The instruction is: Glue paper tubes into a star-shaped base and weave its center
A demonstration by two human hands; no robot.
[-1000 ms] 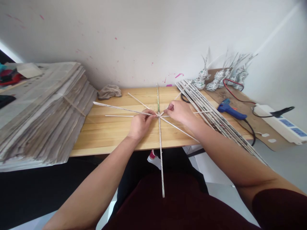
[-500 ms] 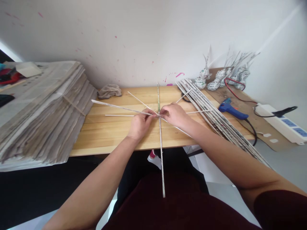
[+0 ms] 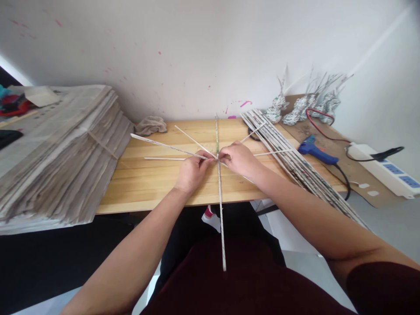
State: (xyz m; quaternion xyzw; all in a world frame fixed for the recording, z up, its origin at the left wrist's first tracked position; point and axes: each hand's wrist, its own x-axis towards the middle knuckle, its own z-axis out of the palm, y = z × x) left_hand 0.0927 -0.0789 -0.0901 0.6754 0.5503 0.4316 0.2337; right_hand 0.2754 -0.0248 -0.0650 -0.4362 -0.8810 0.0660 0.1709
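Note:
Several thin rolled newspaper sticks [image 3: 221, 197] cross at one point over the wooden table and fan out like spokes. Just left of the crossing, my left hand [image 3: 193, 173] pinches a newspaper stick [image 3: 157, 143] that slants up to the left. My right hand [image 3: 238, 158] is closed at the right side of the crossing, its fingertips pinching the sticks there. One spoke reaches past the table's front edge toward my body, and another points to the wall. My fingers partly hide the crossing.
On the left rises a tied stack of newspapers [image 3: 62, 157], with a crumpled cloth glove [image 3: 151, 125] behind it. A bundle of newspaper sticks [image 3: 295, 168] lies right on the wooden table [image 3: 138, 188]. Farther right are a blue glue gun [image 3: 318, 151], a power strip [image 3: 390, 170] and woven newspaper figures [image 3: 298, 109].
The slanting stick in my left hand has shifted slightly, its far end a little right. Both hands stay at the crossing, nearly unmoved.

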